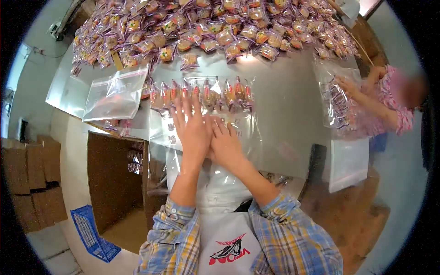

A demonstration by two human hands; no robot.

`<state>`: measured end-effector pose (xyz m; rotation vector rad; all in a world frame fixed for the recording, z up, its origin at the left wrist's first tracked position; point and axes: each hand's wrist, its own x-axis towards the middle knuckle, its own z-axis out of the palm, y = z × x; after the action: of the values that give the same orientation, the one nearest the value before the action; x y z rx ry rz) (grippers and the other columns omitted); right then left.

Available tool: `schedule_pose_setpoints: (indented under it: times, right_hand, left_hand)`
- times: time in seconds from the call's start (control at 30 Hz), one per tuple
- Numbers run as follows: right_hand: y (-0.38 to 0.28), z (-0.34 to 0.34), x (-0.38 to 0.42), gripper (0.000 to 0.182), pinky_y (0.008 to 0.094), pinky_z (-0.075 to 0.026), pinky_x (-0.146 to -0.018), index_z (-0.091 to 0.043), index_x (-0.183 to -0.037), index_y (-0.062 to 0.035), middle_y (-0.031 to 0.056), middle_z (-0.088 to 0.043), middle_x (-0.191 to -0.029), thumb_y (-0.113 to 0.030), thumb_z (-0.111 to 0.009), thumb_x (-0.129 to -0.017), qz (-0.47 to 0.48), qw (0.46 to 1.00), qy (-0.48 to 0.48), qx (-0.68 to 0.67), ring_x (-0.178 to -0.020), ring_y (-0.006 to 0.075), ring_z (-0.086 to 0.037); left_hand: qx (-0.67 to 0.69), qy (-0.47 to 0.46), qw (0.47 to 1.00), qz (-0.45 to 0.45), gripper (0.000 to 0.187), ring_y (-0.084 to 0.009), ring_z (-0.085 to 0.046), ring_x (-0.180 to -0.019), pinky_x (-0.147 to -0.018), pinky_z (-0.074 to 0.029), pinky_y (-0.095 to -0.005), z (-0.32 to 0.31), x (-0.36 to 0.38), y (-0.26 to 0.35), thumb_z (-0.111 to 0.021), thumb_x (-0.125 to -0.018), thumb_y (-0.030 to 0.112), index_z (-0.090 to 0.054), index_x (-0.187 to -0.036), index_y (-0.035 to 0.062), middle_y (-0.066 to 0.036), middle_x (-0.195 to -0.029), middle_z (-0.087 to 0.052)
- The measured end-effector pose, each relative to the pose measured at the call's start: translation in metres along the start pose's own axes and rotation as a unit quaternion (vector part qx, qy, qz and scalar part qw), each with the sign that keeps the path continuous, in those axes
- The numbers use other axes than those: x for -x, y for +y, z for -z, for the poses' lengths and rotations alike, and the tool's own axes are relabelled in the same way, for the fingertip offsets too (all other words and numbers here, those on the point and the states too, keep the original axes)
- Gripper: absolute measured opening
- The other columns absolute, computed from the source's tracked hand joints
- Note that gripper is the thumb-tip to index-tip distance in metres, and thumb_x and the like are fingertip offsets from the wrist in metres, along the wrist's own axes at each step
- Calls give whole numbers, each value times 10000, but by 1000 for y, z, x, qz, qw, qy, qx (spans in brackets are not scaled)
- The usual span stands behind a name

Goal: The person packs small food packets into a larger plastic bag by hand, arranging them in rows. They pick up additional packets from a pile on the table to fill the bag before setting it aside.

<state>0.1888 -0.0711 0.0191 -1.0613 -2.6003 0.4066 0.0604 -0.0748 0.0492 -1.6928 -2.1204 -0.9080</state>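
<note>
A clear plastic bag [250, 133] lies on the metal table in front of me, with a row of small wrapped snack packets [207, 94] standing side by side at its far end. My left hand [192, 128] rests flat on the bag, fingers stretched toward the row and their tips at the packets. Beside it, partly tucked against it, my right hand [223, 140] lies palm down on the bag with its fingers extended. Neither hand grips anything. Printed dark characters on the bag or on a sheet within it show around my hands.
A large heap of wrapped snacks [206, 32] covers the table's far side. Empty clear bags [114, 94] lie at left, more bags [349, 162] at right. Across the right edge, a co-worker's hand [350, 89] touches a filled bag [337, 107]. Cartons [30, 165] and a blue basket [94, 233] stand left.
</note>
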Motion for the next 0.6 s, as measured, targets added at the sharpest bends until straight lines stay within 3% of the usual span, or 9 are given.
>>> schedule_pose_setpoints:
  times: [0.07,0.1,0.27,0.3,0.4,0.43,0.53,0.6]
  right_hand:
    - [12,-11,6,662,562,-305,-1217,-524,-1488,-32,174,-473,-1583,-317,-664,-907,6,1000,8,-9,-1491,347,-407]
    - [17,-15,9,635,557,-302,-1220,-531,-1488,-50,167,-472,-1586,-315,-655,-924,8,1000,10,-14,-1491,338,-409]
    - [11,-4,16,558,548,-306,-1217,-547,-1484,-82,137,-511,-1558,-280,-628,-968,3,998,14,-64,-1427,341,-474]
    - [7,13,10,549,551,-295,-1217,-542,-1480,-59,155,-538,-1527,-275,-616,-981,-77,969,-179,-151,-1362,354,-524]
    - [11,-4,17,468,532,-219,-1256,-585,-1404,-31,215,-466,-1586,-261,-586,-996,-14,996,-32,-81,-1527,358,-354]
    - [12,-11,17,527,546,-214,-1259,-547,-1462,-23,193,-425,-1612,-297,-576,-1012,1,998,3,-69,-1514,346,-361]
    - [15,-17,16,509,546,-196,-1268,-568,-1436,-24,189,-379,-1642,-304,-581,-1011,7,998,6,-59,-1561,345,-276]
    - [15,-16,14,507,550,-207,-1263,-572,-1431,-25,188,-406,-1626,-307,-583,-1010,9,998,16,-54,-1545,354,-308]
  left_hand:
    - [-11,59,998,-11,507,-464,-409,-1460,-1209,-322,-581,-7,-10,-6,-715,-922,155,-620,-1408,46,-204,-1502,-533]
    - [-18,58,998,-1,448,-435,-431,-1448,-1204,-324,-593,-11,-12,-14,-741,-912,180,-675,-1346,87,-185,-1448,-564]
    - [-29,82,996,-27,433,-423,-448,-1426,-1192,-339,-590,-25,-9,-27,-770,-893,204,-696,-1293,58,-178,-1430,-572]
    - [-36,83,995,-39,439,-423,-448,-1425,-1194,-338,-583,-27,-10,-28,-773,-889,205,-694,-1294,56,-172,-1435,-572]
    - [-32,62,996,-59,465,-416,-464,-1411,-1186,-340,-560,-33,-12,-37,-767,-885,232,-687,-1312,66,-136,-1439,-594]
    - [-34,55,996,-57,467,-414,-470,-1405,-1181,-343,-555,-34,-13,-38,-762,-888,239,-686,-1318,72,-130,-1436,-601]
    - [-43,60,996,-54,447,-363,-527,-1341,-1163,-351,-530,-33,-20,-37,-755,-884,264,-709,-1308,131,-116,-1356,-647]
    - [-53,65,995,-58,436,-323,-557,-1287,-1162,-351,-529,-30,-22,-34,-766,-859,266,-729,-1280,155,-109,-1323,-656]
